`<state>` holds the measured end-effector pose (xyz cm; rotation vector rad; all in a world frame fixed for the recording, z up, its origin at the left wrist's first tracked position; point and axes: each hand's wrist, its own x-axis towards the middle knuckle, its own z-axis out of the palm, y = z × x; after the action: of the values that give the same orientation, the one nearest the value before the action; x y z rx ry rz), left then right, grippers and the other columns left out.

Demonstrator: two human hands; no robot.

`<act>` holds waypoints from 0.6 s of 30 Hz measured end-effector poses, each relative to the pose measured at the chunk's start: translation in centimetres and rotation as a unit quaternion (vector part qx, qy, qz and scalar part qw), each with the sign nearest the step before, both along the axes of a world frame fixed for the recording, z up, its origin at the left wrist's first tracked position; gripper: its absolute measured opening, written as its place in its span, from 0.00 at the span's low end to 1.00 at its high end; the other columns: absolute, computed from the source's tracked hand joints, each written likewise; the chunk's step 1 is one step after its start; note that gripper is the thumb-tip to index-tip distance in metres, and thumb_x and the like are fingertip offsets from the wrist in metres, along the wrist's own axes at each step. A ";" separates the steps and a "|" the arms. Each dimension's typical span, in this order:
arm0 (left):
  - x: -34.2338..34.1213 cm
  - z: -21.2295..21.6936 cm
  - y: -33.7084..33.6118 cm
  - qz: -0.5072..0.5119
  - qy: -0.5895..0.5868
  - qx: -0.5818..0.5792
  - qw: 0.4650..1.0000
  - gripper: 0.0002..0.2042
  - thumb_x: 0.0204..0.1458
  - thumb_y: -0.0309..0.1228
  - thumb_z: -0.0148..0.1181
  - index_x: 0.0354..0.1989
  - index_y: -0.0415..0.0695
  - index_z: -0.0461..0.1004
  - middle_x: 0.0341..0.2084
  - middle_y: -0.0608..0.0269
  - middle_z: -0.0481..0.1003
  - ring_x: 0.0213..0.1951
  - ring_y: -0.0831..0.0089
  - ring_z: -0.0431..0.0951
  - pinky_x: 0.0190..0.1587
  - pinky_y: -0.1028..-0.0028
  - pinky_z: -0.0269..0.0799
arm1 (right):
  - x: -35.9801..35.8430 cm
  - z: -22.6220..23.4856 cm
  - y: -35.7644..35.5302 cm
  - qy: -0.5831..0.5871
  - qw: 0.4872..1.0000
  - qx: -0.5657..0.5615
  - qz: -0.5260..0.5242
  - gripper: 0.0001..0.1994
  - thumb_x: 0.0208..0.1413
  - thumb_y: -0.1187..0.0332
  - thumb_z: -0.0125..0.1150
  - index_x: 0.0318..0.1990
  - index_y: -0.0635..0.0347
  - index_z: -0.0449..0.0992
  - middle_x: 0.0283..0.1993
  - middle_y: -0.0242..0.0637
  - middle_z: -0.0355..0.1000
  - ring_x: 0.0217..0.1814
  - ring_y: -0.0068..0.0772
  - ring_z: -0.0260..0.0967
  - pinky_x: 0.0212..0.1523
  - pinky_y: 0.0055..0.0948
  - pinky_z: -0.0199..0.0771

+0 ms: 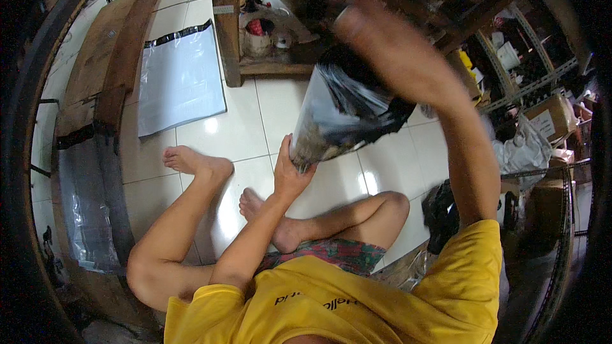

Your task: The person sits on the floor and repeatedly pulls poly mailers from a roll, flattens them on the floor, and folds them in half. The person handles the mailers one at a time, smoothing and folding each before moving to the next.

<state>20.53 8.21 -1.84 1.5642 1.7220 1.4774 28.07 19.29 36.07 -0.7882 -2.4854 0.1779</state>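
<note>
A grey-white plastic mailing bag (338, 111) with a black inside or rim is raised in front of me, tilted and bulging. Its lower left end is gripped by my left hand (294, 171), with the fingers partly behind the plastic. My right hand (366, 32) is over the bag's dark upper end, smeared by motion. Its fingers do not show clearly, and whether it touches the bag cannot be made out. Another flat mailing bag (182, 83) with a black strip along its far edge lies on the tiles to the left.
A long wooden board (95, 70) runs along the left, with more grey plastic bags (92, 204) on its near part. A wooden shelf (233, 25) with clutter stands ahead. Metal racks (535, 83) with cardboard boxes (551, 118) fill the right. My bare legs rest on the white tiled floor.
</note>
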 end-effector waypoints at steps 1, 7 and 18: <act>-0.4 0.1 -0.1 -0.002 -0.009 -0.021 1.000 0.52 0.41 0.31 0.76 0.71 0.37 0.44 0.61 0.34 0.65 0.58 0.39 0.71 0.58 0.56 0.71 | 0.0 -0.5 0.0 -0.028 1.000 -0.002 0.011 0.33 0.66 0.39 0.44 0.60 0.60 0.71 0.58 0.58 0.72 0.61 0.62 0.69 0.61 0.49 0.68; 0.9 2.0 0.7 -0.047 -0.082 -0.051 0.994 0.40 0.50 0.28 0.68 0.69 0.41 0.49 0.42 0.39 0.78 0.41 0.42 0.81 0.44 0.56 0.77 | 4.5 -0.8 1.1 0.134 0.980 -0.142 0.024 0.30 0.68 0.43 0.42 0.63 0.60 0.68 0.61 0.52 0.70 0.63 0.54 0.67 0.65 0.44 0.64; 1.1 5.2 -1.2 0.061 -0.088 -0.030 0.994 0.33 0.58 0.28 0.57 0.66 0.29 0.47 0.42 0.32 0.77 0.40 0.45 0.81 0.43 0.58 0.76 | 9.1 -32.3 -1.2 0.194 0.820 -0.535 -0.061 0.41 0.63 0.50 0.59 0.74 0.62 0.48 0.71 0.56 0.57 0.74 0.50 0.55 0.72 0.44 0.54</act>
<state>21.66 7.05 3.38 1.2776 1.7697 1.5554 37.12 18.08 3.73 -1.1545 -1.7769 1.6014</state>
